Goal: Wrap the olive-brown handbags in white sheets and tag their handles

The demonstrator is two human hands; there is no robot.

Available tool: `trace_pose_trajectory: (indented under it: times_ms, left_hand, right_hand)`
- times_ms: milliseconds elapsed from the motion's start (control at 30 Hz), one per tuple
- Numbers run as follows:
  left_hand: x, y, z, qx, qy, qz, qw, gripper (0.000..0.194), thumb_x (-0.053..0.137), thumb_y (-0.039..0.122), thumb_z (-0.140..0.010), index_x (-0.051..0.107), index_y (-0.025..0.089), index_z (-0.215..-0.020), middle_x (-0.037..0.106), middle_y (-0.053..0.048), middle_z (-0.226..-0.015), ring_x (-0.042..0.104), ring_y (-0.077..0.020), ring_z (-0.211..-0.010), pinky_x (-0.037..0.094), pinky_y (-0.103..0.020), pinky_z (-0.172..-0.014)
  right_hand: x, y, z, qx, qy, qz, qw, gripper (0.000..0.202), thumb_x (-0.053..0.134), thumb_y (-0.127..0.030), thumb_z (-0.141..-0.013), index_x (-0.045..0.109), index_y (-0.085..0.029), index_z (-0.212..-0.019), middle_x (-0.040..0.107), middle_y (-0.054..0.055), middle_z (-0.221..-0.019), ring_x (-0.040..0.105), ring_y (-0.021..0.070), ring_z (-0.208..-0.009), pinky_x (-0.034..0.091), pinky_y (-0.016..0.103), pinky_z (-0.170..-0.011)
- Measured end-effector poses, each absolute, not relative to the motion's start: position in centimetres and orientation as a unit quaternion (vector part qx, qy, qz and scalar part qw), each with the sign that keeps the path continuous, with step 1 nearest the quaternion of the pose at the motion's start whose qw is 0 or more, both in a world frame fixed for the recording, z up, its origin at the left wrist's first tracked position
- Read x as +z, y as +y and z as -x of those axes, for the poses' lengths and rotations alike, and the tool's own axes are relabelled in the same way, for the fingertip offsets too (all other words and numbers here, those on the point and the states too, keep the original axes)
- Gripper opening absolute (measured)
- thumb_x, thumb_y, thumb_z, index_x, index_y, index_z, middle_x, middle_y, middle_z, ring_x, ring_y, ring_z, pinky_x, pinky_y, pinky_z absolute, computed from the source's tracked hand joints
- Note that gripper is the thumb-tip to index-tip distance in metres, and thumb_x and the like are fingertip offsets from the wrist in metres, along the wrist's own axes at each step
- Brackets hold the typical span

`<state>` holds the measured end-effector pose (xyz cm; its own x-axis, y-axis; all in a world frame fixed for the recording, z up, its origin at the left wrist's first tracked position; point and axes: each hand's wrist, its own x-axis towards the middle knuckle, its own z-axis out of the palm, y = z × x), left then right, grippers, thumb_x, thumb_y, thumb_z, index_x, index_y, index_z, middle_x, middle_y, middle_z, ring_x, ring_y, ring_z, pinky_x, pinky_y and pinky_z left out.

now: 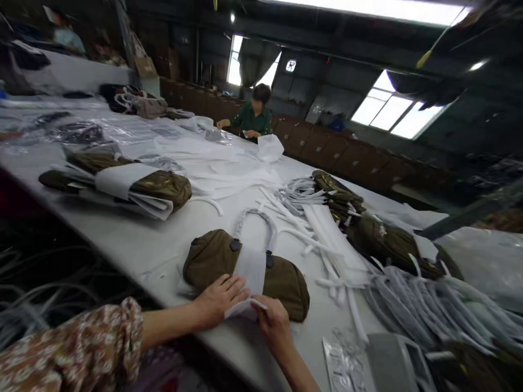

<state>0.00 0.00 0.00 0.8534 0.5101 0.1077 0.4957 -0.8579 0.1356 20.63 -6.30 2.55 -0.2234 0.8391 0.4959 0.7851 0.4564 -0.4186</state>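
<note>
An olive-brown handbag [286,286] lies on the white table in front of me, its wrapped handle [261,213] arching away from me. A strip of white wrapping sheet [250,268] runs across the middle of the bag. My left hand [218,299] lies on the near side of the bag and the sheet, fingers stretched out and flat. With thumb and fingers pressed together, my right hand [273,321] pinches the sheet's folded near edge, just right of the left fingertips.
Several wrapped olive bags [134,182] are stacked at the left. More bags and wrapped handles [412,305] are piled at the right, near white foam sticks [322,247] and a grey plastic device [394,359]. A person in green [254,117] works across the table.
</note>
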Motion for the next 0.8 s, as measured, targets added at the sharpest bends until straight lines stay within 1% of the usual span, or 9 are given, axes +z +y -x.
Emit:
trace_pose_trajectory:
  times_ms: [100, 167, 233, 367, 467, 533, 633, 733, 800]
  left_hand:
    - [1.3, -0.9, 0.7, 0.130, 0.277, -0.948, 0.092, 0.070, 0.063, 0.034, -0.076, 0.038, 0.016, -0.140, 0.033, -0.016, -0.149, 0.030, -0.0337, -0.134, 0.024, -0.050, -0.109]
    - [1.8, -1.2, 0.7, 0.185, 0.328, -0.918, 0.122, 0.049, 0.062, 0.038, -0.079, 0.055, 0.018, -0.124, 0.047, -0.012, -0.139, 0.042, -0.0299, -0.123, 0.033, -0.045, -0.103]
    - [2.1, -1.3, 0.2, 0.235, 0.396, -0.877, 0.137, 0.021, 0.051, 0.034, -0.090, 0.064, 0.019, -0.096, 0.064, -0.007, -0.112, 0.054, -0.0231, -0.100, 0.041, -0.039, -0.088]
    - [2.4, -1.0, -1.3, 0.265, 0.466, -0.840, 0.087, 0.027, 0.045, 0.028, -0.094, 0.056, 0.018, -0.072, 0.060, -0.004, -0.072, 0.052, -0.0210, -0.076, 0.039, -0.036, -0.073]
    - [2.4, -0.9, -2.0, 0.276, 0.486, -0.827, 0.058, 0.024, 0.047, 0.025, -0.092, 0.054, 0.018, -0.070, 0.058, -0.004, -0.073, 0.051, -0.0212, -0.077, 0.038, -0.036, -0.074]
    - [2.1, -0.9, -2.3, 0.281, 0.492, -0.822, 0.056, 0.023, 0.047, 0.022, -0.092, 0.053, 0.019, -0.070, 0.058, -0.003, -0.073, 0.051, -0.0212, -0.077, 0.038, -0.036, -0.074]
    - [1.4, -0.9, -2.3, 0.280, 0.493, -0.821, 0.067, 0.023, 0.046, 0.019, -0.091, 0.052, 0.019, -0.069, 0.058, -0.003, -0.073, 0.052, -0.0211, -0.076, 0.040, -0.037, -0.075]
    - [1.1, -0.8, -2.2, 0.292, 0.491, -0.817, 0.076, 0.021, 0.044, 0.019, -0.091, 0.055, 0.019, -0.073, 0.060, -0.004, -0.077, 0.055, -0.0208, -0.077, 0.043, -0.036, -0.075]
    - [1.3, -1.1, -2.2, 0.322, 0.476, -0.817, 0.050, 0.017, 0.042, 0.018, -0.091, 0.060, 0.016, -0.093, 0.064, -0.009, -0.100, 0.057, -0.0228, -0.094, 0.045, -0.038, -0.084]
  right_hand:
    - [1.6, -5.7, -20.7, 0.058, -0.729, 0.580, 0.360, 0.037, 0.040, -0.037, -0.098, 0.065, -0.019, -0.078, 0.067, 0.002, -0.070, 0.061, 0.0142, -0.063, 0.042, 0.024, -0.061]
    - [1.3, -5.4, -20.5, 0.072, -0.699, 0.611, 0.364, 0.039, 0.042, -0.040, -0.096, 0.064, -0.019, -0.072, 0.064, 0.002, -0.064, 0.059, 0.0141, -0.058, 0.041, 0.024, -0.057]
    - [1.4, -5.2, -20.3, 0.089, -0.675, 0.635, 0.366, 0.039, 0.044, -0.043, -0.095, 0.066, -0.019, -0.074, 0.066, 0.003, -0.066, 0.060, 0.0148, -0.058, 0.041, 0.024, -0.056]
    - [1.9, -4.8, -19.8, 0.108, -0.639, 0.665, 0.372, 0.036, 0.048, -0.044, -0.092, 0.069, -0.019, -0.076, 0.070, 0.003, -0.069, 0.063, 0.0157, -0.059, 0.043, 0.023, -0.058]
    - [1.8, -4.6, -19.7, 0.036, -0.627, 0.680, 0.378, 0.035, 0.048, -0.045, -0.092, 0.070, -0.017, -0.089, 0.072, 0.006, -0.076, 0.065, 0.0181, -0.064, 0.047, 0.027, -0.063]
    - [1.5, -4.8, -19.8, -0.073, -0.645, 0.662, 0.375, 0.040, 0.048, -0.043, -0.093, 0.064, -0.012, -0.113, 0.071, 0.014, -0.102, 0.066, 0.0241, -0.089, 0.049, 0.034, -0.078]
    - [0.9, -5.3, -19.7, -0.167, -0.739, 0.576, 0.307, 0.044, 0.046, -0.035, -0.094, 0.050, -0.014, -0.133, 0.056, 0.014, -0.132, 0.052, 0.0270, -0.122, 0.034, 0.044, -0.104]
    - [0.3, -5.8, -19.5, -0.155, -0.800, 0.533, 0.227, 0.041, 0.046, -0.034, -0.094, 0.051, -0.023, -0.133, 0.055, 0.007, -0.136, 0.050, 0.0244, -0.124, 0.027, 0.044, -0.108]
    - [0.0, -5.9, -19.5, -0.144, -0.803, 0.543, 0.200, 0.042, 0.048, -0.036, -0.093, 0.051, -0.024, -0.133, 0.054, 0.006, -0.137, 0.051, 0.0242, -0.123, 0.027, 0.043, -0.107]
